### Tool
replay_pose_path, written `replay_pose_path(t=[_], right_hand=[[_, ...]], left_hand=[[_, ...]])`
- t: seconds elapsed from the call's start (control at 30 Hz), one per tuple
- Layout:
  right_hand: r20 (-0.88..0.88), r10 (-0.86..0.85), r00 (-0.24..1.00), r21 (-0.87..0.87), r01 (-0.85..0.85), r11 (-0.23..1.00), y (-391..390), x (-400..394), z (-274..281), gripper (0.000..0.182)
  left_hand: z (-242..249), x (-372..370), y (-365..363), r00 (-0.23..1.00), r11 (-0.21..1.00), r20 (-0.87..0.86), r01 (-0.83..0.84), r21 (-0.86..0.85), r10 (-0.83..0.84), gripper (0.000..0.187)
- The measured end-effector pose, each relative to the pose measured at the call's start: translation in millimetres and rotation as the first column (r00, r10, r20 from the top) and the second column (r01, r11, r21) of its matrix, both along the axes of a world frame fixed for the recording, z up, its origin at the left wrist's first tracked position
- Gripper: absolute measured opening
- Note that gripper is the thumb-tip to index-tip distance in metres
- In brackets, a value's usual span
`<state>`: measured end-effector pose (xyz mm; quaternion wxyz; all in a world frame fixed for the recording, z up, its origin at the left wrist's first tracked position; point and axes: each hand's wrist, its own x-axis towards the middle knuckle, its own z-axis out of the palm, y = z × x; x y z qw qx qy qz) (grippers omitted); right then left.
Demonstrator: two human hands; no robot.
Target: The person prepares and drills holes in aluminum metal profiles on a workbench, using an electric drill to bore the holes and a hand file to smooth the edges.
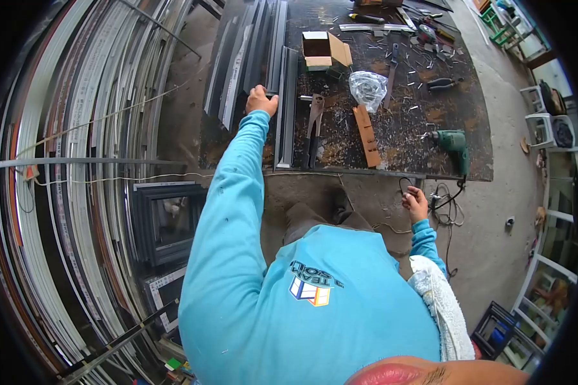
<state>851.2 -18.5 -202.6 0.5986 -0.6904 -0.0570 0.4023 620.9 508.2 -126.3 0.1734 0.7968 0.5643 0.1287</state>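
Note:
My left hand [261, 101] reaches to the left part of the worktable, its fingers closed over the end of a dark grey aluminium profile [273, 61]. More long dark profiles [237, 67] lie to its left, and a shorter one [288, 109] lies just to its right. A plier-like tool [315, 122] rests beside that shorter profile. Near the table's front edge, my right hand [415, 204] hangs with curled fingers and thumb close together; whatever may be between them is too small to name. A green drill [455, 141] lies above and right of that hand.
On the dark worktable [340, 144] are an open cardboard box [318, 51], a clear plastic bag [368, 88], a wooden block [366, 136] and scattered small metal pieces. Long profiles [87, 122] fill a rack at left. A cable [453, 208] lies coiled on the floor.

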Motion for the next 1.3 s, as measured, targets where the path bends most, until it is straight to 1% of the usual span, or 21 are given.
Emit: replay_pose_path(t=[0.03,0.13,0.17,0.2,0.27,0.37,0.53,0.6,0.67,0.73,0.8,0.87,0.93,0.97,1.07,1.1,1.13,1.17,1.23,1.27,1.3], right_hand=[[-0.032,-0.054,0.998,0.049,0.055,0.997,11,-2,7,0.029],[0.259,0.044,0.965,0.034,-0.055,0.998,47,-26,23,0.027],[0.49,0.101,0.866,-0.032,-0.099,0.995,63,-42,38,0.028],[0.592,0.156,0.791,-0.086,-0.13,0.988,82,-55,66,0.035],[0.843,0.265,0.467,-0.205,-0.177,0.963,110,-64,75,0.05],[0.84,0.416,0.348,-0.438,-0.017,0.899,157,-68,81,0.068],[0.739,0.467,0.486,-0.455,-0.152,0.877,197,-59,41,0.078],[0.745,0.447,0.495,-0.413,-0.185,0.892,223,-59,36,0.078],[0.815,0.399,0.42,-0.385,-0.12,0.915,256,-72,53,0.068],[0.857,0.41,0.311,-0.39,-0.127,0.912,296,-95,99,0.062],[0.745,0.544,0.386,-0.353,-0.464,0.812,323,-124,106,0.056],[0.724,0.62,0.3,-0.289,-0.685,0.669,349,-152,97,0.059],[0.742,0.649,0.165,-0.439,-0.611,0.658,371,-171,96,0.066],[0.709,0.676,0.201,-0.471,-0.578,0.666,379,-174,90,0.076],[0.656,0.616,0.436,-0.394,-0.498,0.772,404,-177,67,0.077],[0.535,0.676,0.506,-0.421,-0.534,0.733,415,-173,85,0.077],[0.563,0.635,0.528,-0.37,-0.527,0.765,425,-172,79,0.076],[0.583,0.589,0.559,-0.319,-0.509,0.799,434,-170,68,0.074],[0.628,0.491,0.603,-0.213,-0.474,0.854,453,-164,61,0.07],[0.588,0.451,0.672,-0.11,-0.486,0.867,466,-160,59,0.068],[0.707,0.352,0.613,0.035,-0.527,0.849,479,-154,46,0.068]], left_hand=[[3,5,9,0.999,0.999,-0.029,0.014,-0.036,-0.015,0.043],[1,18,40,0.998,0.999,-0.065,-0.004,-0.042,0.001,0.045],[-1,25,51,0.994,0.999,-0.106,0.014,-0.048,-0.019,0.048],[-4,33,62,0.989,0.999,-0.149,0.017,-0.05,-0.025,0.048],[-14,50,88,0.973,0.998,-0.229,0.026,-0.054,-0.037,0.05],[-19,72,122,0.958,0.978,-0.279,0.009,-0.207,-0.068,0.052],[-20,88,148,0.971,0.963,-0.217,0.037,-0.266,-0.098,0.047],[-45,91,155,0.985,0.989,-0.11,0.123,-0.077,-0.131,0.031],[-29,94,144,0.984,0.987,-0.072,0.16,-0.015,-0.161,0.029],[-29,97,148,0.997,0.997,-0.019,0.075,0.011,-0.074,0.026],[-38,99,163,0.979,0.991,-0.176,0.08,-0.11,-0.099,0.023],[-27,101,167,0.948,0.974,-0.226,0.204,-0.102,-0.222,0.022],[-28,103,174,0.971,0.985,-0.163,0.175,0.002,-0.172,0.019],[-15,102,174,0.972,0.984,-0.16,0.177,0.034,-0.169,0.017],[-2,106,184,0.992,0.99,-0.037,0.127,0.067,-0.125,0.016],[5,104,189,0.989,0.988,0.02,0.142,0.066,-0.143,0.017],[8,103,195,0.985,0.993,0.124,0.112,0.046,-0.117,0.018],[-5,99,212,0.95,0.98,0.257,0.148,0.135,-0.179,0.02],[45,75,205,0.925,0.977,0.332,0.211,-0.037,-0.187,0.025],[61,65,195,0.906,0.976,0.374,0.219,-0.018,-0.196,0.026],[70,51,189,0.858,0.954,0.428,0.298,0.036,-0.284,0.027]])
